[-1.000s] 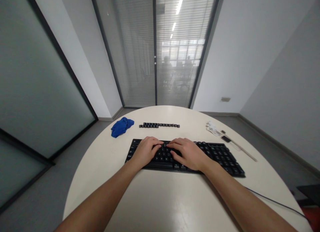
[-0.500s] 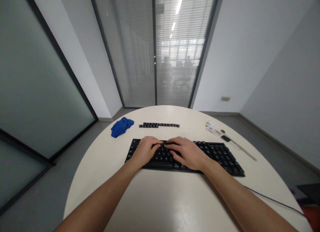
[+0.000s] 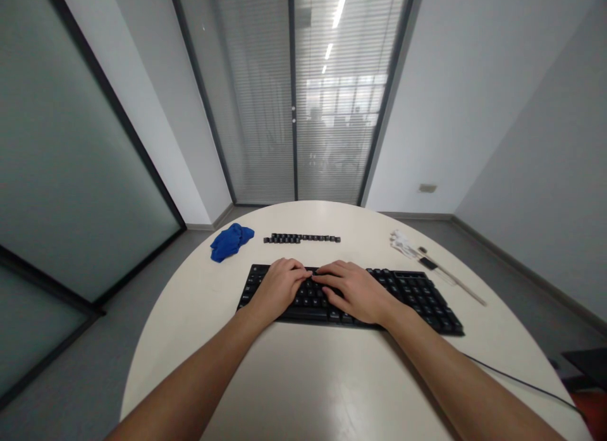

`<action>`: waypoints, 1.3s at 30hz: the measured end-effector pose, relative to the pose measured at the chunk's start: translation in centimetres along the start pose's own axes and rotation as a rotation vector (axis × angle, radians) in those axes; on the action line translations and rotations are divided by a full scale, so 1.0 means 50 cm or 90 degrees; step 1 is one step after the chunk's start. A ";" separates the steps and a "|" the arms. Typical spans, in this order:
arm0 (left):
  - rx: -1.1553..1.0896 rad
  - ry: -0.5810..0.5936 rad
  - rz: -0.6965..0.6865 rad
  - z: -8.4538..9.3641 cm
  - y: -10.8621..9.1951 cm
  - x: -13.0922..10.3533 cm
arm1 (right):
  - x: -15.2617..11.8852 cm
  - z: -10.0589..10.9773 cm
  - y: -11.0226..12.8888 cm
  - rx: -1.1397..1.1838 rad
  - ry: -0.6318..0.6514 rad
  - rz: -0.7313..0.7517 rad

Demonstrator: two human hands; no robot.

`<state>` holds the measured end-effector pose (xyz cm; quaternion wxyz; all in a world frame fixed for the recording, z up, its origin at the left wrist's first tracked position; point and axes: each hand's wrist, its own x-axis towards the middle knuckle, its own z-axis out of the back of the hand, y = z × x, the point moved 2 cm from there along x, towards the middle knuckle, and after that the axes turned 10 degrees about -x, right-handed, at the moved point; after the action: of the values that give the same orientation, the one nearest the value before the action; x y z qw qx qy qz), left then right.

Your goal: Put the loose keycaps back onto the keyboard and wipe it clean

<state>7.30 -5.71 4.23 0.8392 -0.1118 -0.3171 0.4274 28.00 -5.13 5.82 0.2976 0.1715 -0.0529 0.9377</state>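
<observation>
A black keyboard (image 3: 422,295) lies across the round table, with both hands over its left and middle parts. My left hand (image 3: 283,284) has its thumb and forefinger brought together at the upper row; whether a small thing is between them is too small to tell. On the keys to its right rests my right hand (image 3: 353,290), fingers apart, its fingertips close to those of the left. Loose black keycaps (image 3: 303,238) stand in rows behind the keyboard.
The white table (image 3: 294,378) has a crumpled blue cloth (image 3: 230,241) at the back left. At the back right lie white scraps (image 3: 402,243), a small black piece (image 3: 428,263) and a thin stick (image 3: 459,283). A cable (image 3: 516,380) runs off the right edge.
My left hand has shifted slightly to the right, and its thumb and forefinger have closed together. My right hand has hardly moved.
</observation>
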 end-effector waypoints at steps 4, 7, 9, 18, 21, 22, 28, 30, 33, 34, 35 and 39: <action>-0.001 -0.008 -0.010 0.001 0.003 0.001 | 0.000 0.000 -0.001 -0.001 -0.008 0.004; -0.009 -0.029 0.003 0.004 0.007 0.001 | 0.002 0.003 0.003 -0.006 -0.007 0.011; -0.017 -0.042 0.021 0.009 0.006 0.001 | 0.004 0.007 0.009 0.000 -0.005 0.009; -0.022 0.067 0.086 0.048 -0.017 -0.005 | 0.011 0.005 0.051 -0.011 0.036 -0.028; 0.006 0.133 0.066 0.058 -0.027 -0.010 | 0.012 0.005 0.056 -0.009 0.043 -0.028; 0.016 0.150 0.061 0.059 -0.030 -0.012 | 0.012 0.006 0.058 -0.010 0.045 -0.026; 0.026 0.156 0.038 0.058 -0.030 -0.020 | 0.012 0.004 0.061 -0.003 0.044 -0.023; 0.009 0.138 0.029 0.056 -0.025 -0.019 | 0.013 0.002 0.060 0.001 0.040 -0.024; -0.011 0.117 0.021 0.052 -0.017 -0.015 | 0.012 -0.001 0.058 0.005 0.036 -0.025; -0.016 0.110 0.020 0.051 -0.015 -0.014 | 0.012 -0.001 0.057 0.007 0.035 -0.026; -0.019 0.101 0.018 0.050 -0.013 -0.013 | 0.012 -0.001 0.057 0.009 0.035 -0.026; -0.012 0.068 0.013 0.046 -0.009 -0.010 | 0.009 -0.003 0.056 0.014 0.029 -0.024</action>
<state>5.92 -6.55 5.99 0.8495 -0.1456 -0.2749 0.4261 25.99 -7.12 5.87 0.3145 0.1539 -0.0326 0.9361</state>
